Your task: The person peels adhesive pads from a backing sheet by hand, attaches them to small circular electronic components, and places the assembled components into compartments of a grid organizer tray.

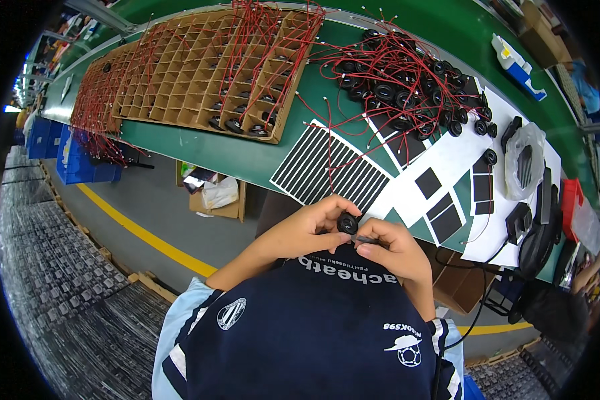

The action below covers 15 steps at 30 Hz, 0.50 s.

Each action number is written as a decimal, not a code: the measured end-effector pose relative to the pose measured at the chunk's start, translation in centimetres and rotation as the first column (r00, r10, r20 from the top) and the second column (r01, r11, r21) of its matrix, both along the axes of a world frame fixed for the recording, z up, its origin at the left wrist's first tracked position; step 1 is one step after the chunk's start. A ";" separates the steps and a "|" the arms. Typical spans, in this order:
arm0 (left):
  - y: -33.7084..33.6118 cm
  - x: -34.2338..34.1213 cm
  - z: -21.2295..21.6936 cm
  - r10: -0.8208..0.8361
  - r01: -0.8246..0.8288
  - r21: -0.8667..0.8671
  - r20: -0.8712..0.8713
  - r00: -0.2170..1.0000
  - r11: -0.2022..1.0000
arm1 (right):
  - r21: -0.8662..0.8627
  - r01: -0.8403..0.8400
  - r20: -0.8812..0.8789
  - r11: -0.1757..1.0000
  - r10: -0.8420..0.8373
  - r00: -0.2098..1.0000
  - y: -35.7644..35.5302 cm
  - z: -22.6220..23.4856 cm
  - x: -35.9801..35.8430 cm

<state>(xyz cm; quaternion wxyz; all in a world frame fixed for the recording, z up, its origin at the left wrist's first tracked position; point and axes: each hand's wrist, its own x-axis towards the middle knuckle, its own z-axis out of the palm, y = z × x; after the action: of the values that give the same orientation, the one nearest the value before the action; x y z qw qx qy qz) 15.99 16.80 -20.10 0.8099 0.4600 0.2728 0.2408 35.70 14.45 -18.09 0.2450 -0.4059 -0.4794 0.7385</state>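
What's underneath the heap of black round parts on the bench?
Black-and-white sheets poke out from under the near edge of the heap, with green tabletop showing to its left. Whatever lies beneath the middle is covered.

Black disc, strip perhaps dark grey.

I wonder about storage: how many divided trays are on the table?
2: a large tray left of centre, a second tray at its left end, partly covered by red wires. More may be hidden.

Cardboard divider trays: two. Held round black part: one; piled ones: uncountable. Finely striped sheet: one.
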 end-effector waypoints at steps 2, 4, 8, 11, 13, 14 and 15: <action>0.0 -0.1 -0.1 -0.006 0.006 -0.003 -0.021 1.000 1.000 | 0.013 -0.005 0.004 1.000 0.005 1.000 0.0 0.0 -0.1; 0.0 0.0 -0.2 -0.012 0.012 -0.005 -0.041 0.999 1.000 | -0.006 0.010 -0.010 1.000 -0.010 1.000 0.0 0.2 -0.1; 0.0 0.2 -0.1 -0.014 0.014 0.027 -0.014 1.000 1.000 | -0.020 0.031 -0.015 0.999 -0.031 0.999 -0.2 -0.3 0.3; 0.0 0.1 0.1 -0.020 0.021 0.016 -0.023 1.000 1.000 | -0.009 0.020 0.003 1.000 -0.020 1.000 -0.1 -0.3 0.2; 0.1 0.0 0.3 -0.022 0.022 -0.004 -0.030 0.999 1.000 | 0.019 0.012 0.015 1.000 -0.013 1.000 0.1 -0.1 0.0; 0.1 0.0 0.3 -0.017 0.017 0.005 -0.029 0.999 1.000 | 0.018 0.013 0.016 1.000 -0.013 1.000 0.1 -0.2 0.1; 0.1 0.0 0.3 -0.012 0.013 0.014 -0.029 1.000 1.000 | 0.031 0.006 0.015 1.000 -0.007 1.000 0.1 -0.3 0.1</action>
<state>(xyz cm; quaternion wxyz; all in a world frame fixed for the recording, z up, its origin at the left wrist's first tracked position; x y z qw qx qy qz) 15.97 16.94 -19.75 0.8042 0.4708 0.2798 0.2310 35.78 14.51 -18.41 0.2500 -0.4091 -0.4912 0.7272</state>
